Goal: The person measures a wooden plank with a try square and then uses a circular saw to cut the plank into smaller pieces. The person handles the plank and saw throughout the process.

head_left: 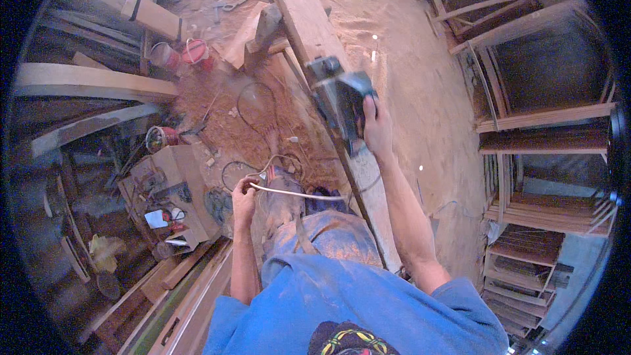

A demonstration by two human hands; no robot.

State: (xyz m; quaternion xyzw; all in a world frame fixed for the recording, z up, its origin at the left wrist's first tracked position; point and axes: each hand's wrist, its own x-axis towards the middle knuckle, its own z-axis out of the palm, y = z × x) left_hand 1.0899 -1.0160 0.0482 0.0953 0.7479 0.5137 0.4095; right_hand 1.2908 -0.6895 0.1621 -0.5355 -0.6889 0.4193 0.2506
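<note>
My right hand (376, 128) is closed around the rear handle of a dark electric planer (338, 95), somewhat blurred. The planer rests on a long wooden beam (305, 16) that runs from far ahead down to my right side. Out to the left, clear of the beam, my left hand (244, 196) pinches a pale power cord (296, 192). From there the cord stretches across my legs toward the beam, and more of it lies looped on the ground beside my foot.
A trestle-like wooden support (266, 29) is under the far part of the beam. Red buckets (196, 51) and a cardboard-coloured box or bench (187, 184) stand left. Sawdust covers the ground (420, 92). Stacked boards and wooden frames (545, 118) line the right.
</note>
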